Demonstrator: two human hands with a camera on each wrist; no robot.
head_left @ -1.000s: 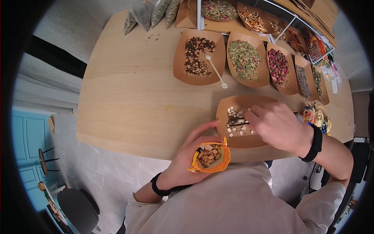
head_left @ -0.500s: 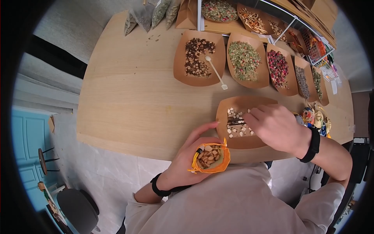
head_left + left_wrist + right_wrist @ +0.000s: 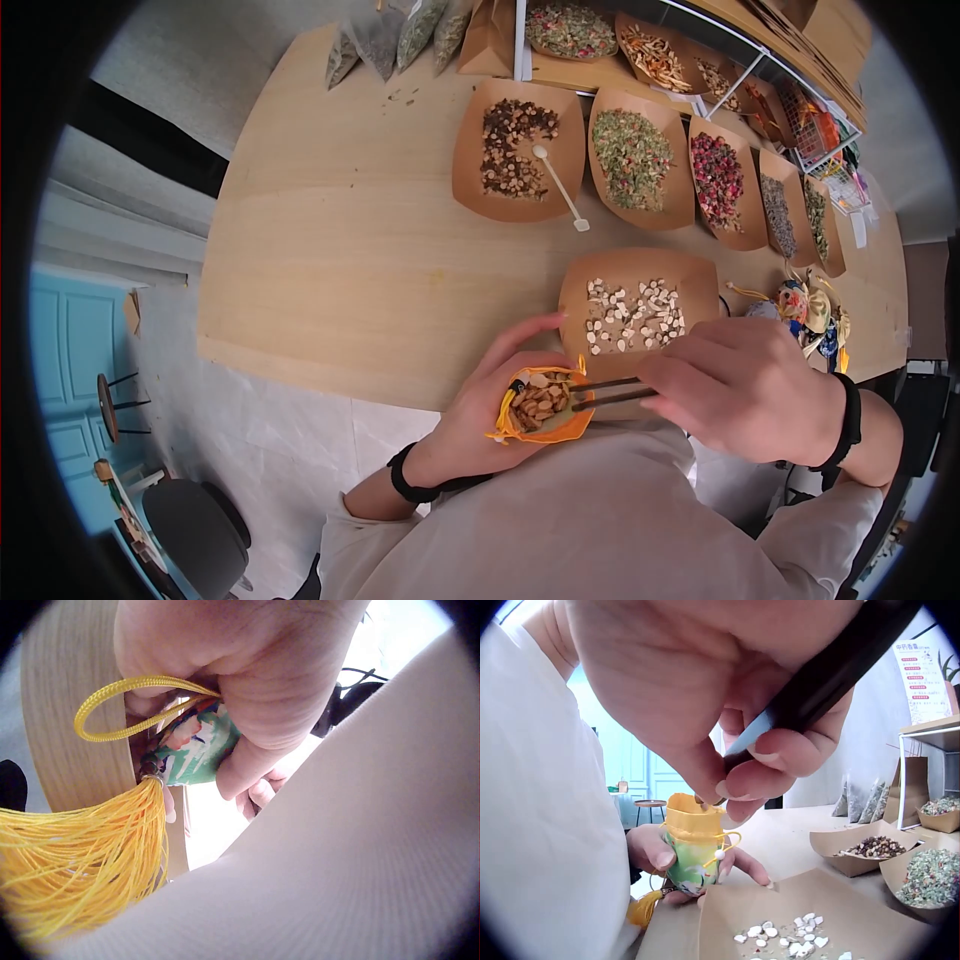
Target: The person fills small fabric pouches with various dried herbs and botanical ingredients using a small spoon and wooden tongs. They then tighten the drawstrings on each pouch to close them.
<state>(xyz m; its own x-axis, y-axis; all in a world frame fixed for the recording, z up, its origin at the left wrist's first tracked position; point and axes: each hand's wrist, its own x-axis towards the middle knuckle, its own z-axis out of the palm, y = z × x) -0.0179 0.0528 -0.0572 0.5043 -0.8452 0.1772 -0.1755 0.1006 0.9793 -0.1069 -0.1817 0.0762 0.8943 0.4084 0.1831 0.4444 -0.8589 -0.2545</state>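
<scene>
My left hand (image 3: pixel 465 415) holds an orange-topped drawstring pouch (image 3: pixel 560 432) upright near my shirt, its mouth open. Tan and brown dried pieces (image 3: pixel 536 403) fill much of it. A green, patterned body (image 3: pixel 694 859) shows below its yellow rim in the right wrist view. From the pouch hang a yellow cord loop (image 3: pixel 105 735) and a yellow tassel (image 3: pixel 90 855). Between the fingers of my right hand (image 3: pixel 750 390) are dark tweezers (image 3: pixel 615 394), their tips at the pouch's mouth. White chopped pieces (image 3: pixel 635 318) lie in the brown paper tray (image 3: pixel 620 264) just beyond.
Paper trays of dried plants line the far side: a dark mix (image 3: pixel 515 130) with a small white spoon (image 3: pixel 560 188), green leaves (image 3: pixel 635 155) and red buds (image 3: pixel 716 175). Small pouches (image 3: pixel 808 310) lie at the right. A shelf (image 3: pixel 560 70) and plastic bags (image 3: pixel 375 45) stand behind.
My right hand has moved from the tray of white pieces toward me and brought the tweezers' tips to the pouch. The left hand still holds the pouch in nearly the same place.
</scene>
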